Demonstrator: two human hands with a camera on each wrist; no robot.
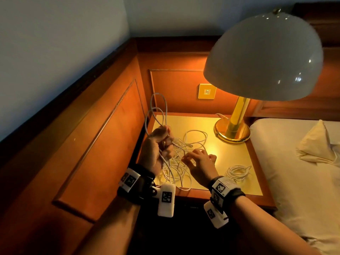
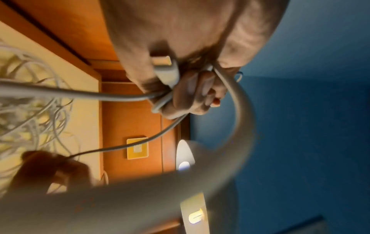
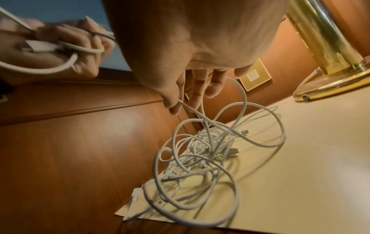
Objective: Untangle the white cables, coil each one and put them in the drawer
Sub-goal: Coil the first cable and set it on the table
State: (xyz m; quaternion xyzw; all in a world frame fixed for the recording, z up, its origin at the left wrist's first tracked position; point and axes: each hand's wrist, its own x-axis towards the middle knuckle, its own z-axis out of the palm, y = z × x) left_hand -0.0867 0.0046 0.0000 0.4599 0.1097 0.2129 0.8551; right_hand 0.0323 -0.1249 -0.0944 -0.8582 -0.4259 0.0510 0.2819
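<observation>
White cable loops (image 1: pixel 158 109) stick up out of the left hand (image 1: pixel 156 146) — its grip is clenched round several turns plus a connector end (image 2: pixel 165 69). Just below and to the right of that grip, the tangle of white cables (image 1: pixel 182 157) lies on the yellowish worktop (image 1: pixel 230 153). The right hand (image 1: pixel 200 161) is down in that pile, grip pinching one strand (image 3: pixel 188 109) between thumb and fingers. Further right of it sits an already coiled cable (image 1: pixel 238 173), near the brass lamp (image 1: pixel 233 129). Can't see the drawer.

White cables (image 1: pixel 181 159) lie tangled; 1 coiled cable (image 1: pixel 238 172) rests apart.
</observation>
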